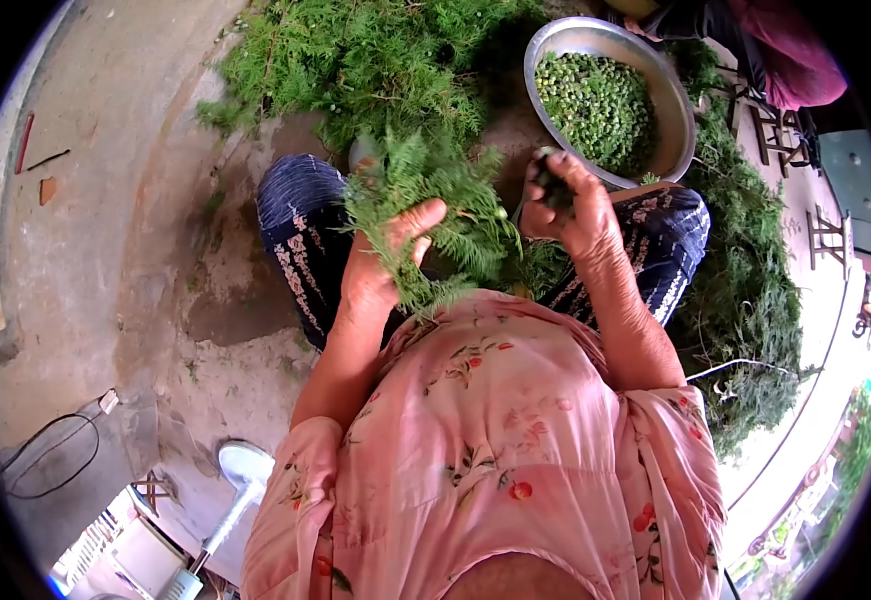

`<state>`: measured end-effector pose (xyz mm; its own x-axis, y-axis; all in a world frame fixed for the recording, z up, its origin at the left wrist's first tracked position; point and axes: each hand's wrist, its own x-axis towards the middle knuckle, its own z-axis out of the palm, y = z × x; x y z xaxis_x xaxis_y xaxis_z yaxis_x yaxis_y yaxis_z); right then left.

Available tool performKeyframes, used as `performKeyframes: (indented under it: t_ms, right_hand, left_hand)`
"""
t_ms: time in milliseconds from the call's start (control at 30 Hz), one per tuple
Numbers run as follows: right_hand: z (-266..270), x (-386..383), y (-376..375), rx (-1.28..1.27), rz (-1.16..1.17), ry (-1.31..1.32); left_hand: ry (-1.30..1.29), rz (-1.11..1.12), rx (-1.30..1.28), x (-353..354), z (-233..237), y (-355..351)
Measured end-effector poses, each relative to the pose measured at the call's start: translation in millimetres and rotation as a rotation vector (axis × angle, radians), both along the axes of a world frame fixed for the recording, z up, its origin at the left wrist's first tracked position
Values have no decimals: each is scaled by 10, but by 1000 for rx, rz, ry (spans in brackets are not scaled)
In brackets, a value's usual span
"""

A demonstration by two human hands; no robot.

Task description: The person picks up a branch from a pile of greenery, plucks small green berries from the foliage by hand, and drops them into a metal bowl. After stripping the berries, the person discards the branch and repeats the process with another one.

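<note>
My left hand (387, 255) is closed round a feathery green evergreen sprig (455, 190), which spreads out above my lap and is partly blurred. Curled to the right of it, my right hand (585, 210) holds a cluster of small dark round cones (552, 188) in its fingers; how many cannot be made out. Just beyond the right hand stands a wide metal basin (677, 115), tilted in view, with a heap of small green cones (600, 110) inside. Both hands are apart from the basin.
A large pile of cut evergreen branches (375, 60) lies ahead on the concrete floor (85, 220). More branches (745, 330) lie to my right. At the top right is another person's dark pink clothing (785, 60). A white fan (245, 462) stands behind at the left, near a black cable (95, 440).
</note>
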<state>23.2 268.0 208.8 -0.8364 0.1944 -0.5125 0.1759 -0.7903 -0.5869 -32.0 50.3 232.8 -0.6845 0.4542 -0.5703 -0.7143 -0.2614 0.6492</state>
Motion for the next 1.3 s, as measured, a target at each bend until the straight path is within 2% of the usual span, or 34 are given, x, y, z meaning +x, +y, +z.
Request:
performKeyframes:
  t_ms: [33, 100, 167, 267, 300, 367, 433, 500, 533, 567, 633, 667, 700, 767, 800, 833, 900, 967, 1033, 1067, 1100, 1133, 1167, 1233, 1300]
  right_hand:
    - [18, 29, -61, 7, 49, 19]
    - [-28, 66, -170, -9, 207, 83]
    - [-29, 119, -277, 10, 305, 61]
    - [44, 189, -394, -5, 367, 57]
    - [197, 166, -505, 77, 279, -118]
    - [113, 158, -465, 154, 477, 31]
    - [95, 150, -440, 140, 482, 28]
    - [146, 82, -420, 323, 191, -140]
    - [193, 38, -440, 342, 134, -224]
    - [177, 5, -415, 342, 133, -219]
    - [65, -21, -230, 480, -29, -354]
    - [-248, -5, 94, 359, -102, -267]
    - [-539, -13, 375, 234, -167, -177]
    - [-286, -110, 422, 175, -262, -219]
    - [-174, -190, 468, 171, -336, -237]
    - [-166, -235, 618, 119, -313, -242]
    - [-127, -411, 861, -86, -550, -184]
    - [203, -382, 895, 242, -602, -35]
    - [272, -381, 1116, 384, -631, 110]
    - [71, -353, 1437, 507, -554, 146]
    - [-112, -378, 1678, 630, -473, 184]
    - [75, -471, 1695, 259, -758, 50]
    - [-94, -467, 1998, 232, -715, 81]
    - [-166, -479, 2304, 61, -833, 37]
    - [-266, -472, 2544, 53, -876, -13]
  left_hand:
    - [6, 23, 80, -14, -38, -21]
    - [-104, -6, 67, -52, -102, -72]
    - [-53, 18, 37, -26, -76, -25]
    - [34, 51, -9, -10, -88, -11]
    - [75, 67, -21, -17, -95, -3]
    - [87, 63, -53, -24, -47, 31]
    - [98, 61, -87, -2, -22, 69]
    - [232, -37, -139, 117, -19, 137]
    - [295, -43, -139, 175, -17, 179]
    - [271, -17, -178, 181, -31, 206]
    - [307, 128, -189, 155, 96, 202]
    - [274, 72, -296, 95, 152, 82]
    - [285, 59, -280, 40, 151, -20]
    - [79, 99, 50, -83, -42, -113]
    - [-17, 9, 45, -170, -20, -168]
    - [19, 45, -41, -208, 1, -147]
    - [-50, 44, 220, -355, -113, -189]
    - [-10, 132, 221, -367, -86, -177]
    - [115, 298, 69, -384, 0, -140]
    - [112, 205, 101, -432, 4, -227]
    - [118, 211, 98, -450, 12, -211]
    - [116, 255, 174, -462, 18, -172]
    - [113, 298, 251, -469, 27, -145]
    - [69, 294, 247, -476, 86, -118]
    - [30, 354, 338, -493, 60, -70]
